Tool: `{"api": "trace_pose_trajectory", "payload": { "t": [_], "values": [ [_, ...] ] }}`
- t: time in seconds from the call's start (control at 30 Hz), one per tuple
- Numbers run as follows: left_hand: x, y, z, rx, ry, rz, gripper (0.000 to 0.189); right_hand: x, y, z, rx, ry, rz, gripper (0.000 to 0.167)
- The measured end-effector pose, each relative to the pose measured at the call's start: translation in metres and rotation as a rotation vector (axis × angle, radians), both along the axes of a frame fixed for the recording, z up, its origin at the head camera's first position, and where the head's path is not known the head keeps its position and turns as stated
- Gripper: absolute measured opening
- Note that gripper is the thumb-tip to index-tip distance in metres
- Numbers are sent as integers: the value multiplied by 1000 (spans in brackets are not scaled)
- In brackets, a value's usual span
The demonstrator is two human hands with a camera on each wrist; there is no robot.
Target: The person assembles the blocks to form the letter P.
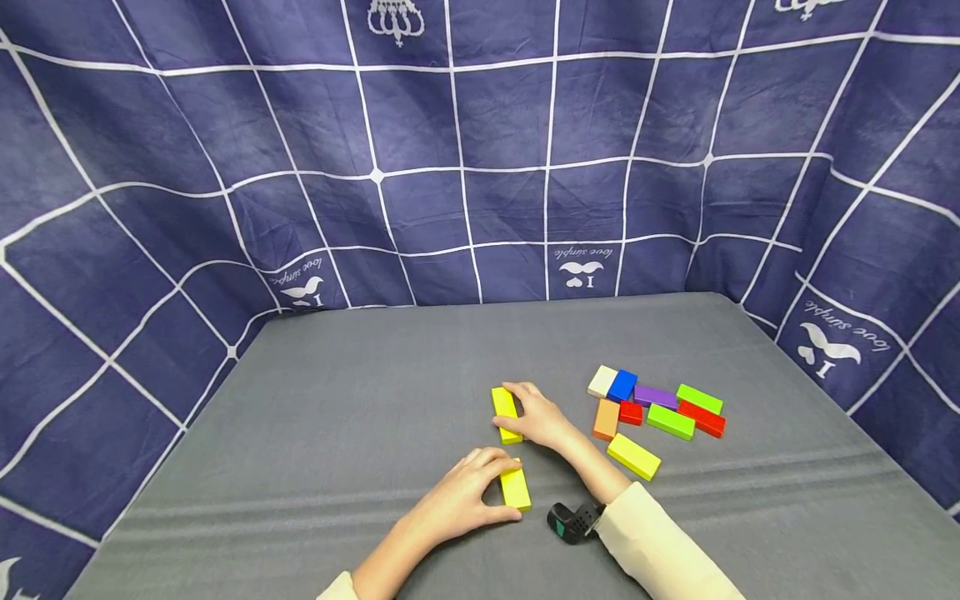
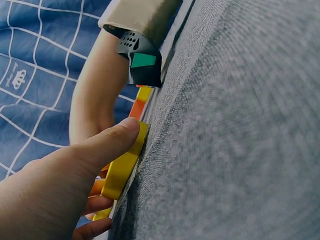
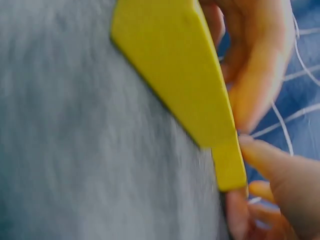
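Two yellow blocks stand roughly in line at the middle of the grey table. My left hand (image 1: 463,500) holds the nearer yellow block (image 1: 515,490), thumb at its near end and fingers at its far end; the left wrist view shows the same yellow block (image 2: 121,167) in its grip. Beyond it, my right hand (image 1: 542,418) holds the farther yellow block (image 1: 503,402) with thumb and fingers. From the right wrist, the nearer yellow block (image 3: 170,65) looms large, and the farther yellow block (image 3: 230,169) shows below it by a thumb. A small gap separates the blocks in the head view.
Right of my right hand lies a group of blocks: a yellow block (image 1: 633,457), orange block (image 1: 606,419), white block (image 1: 602,381), blue block (image 1: 622,386), purple block (image 1: 655,397), plus red and green ones. Blue gridded cloth (image 1: 502,208) hangs behind the table (image 1: 360,367).
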State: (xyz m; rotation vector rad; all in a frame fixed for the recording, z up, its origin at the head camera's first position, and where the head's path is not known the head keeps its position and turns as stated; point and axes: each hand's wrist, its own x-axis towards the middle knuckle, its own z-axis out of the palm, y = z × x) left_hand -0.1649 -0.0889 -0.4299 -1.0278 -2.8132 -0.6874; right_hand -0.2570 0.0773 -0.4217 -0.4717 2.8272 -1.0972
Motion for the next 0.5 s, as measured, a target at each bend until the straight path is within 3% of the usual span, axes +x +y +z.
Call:
{"api": "trace_pose_trajectory", "payload": {
  "t": [0.2,0.5],
  "values": [
    [-1,0,1,14,13,-6,56,-7,11,0,-158,-124,118,62],
    [0,1,2,17,-10,25,53,-4,14,-2,-146,-121,153,58]
  ]
}}
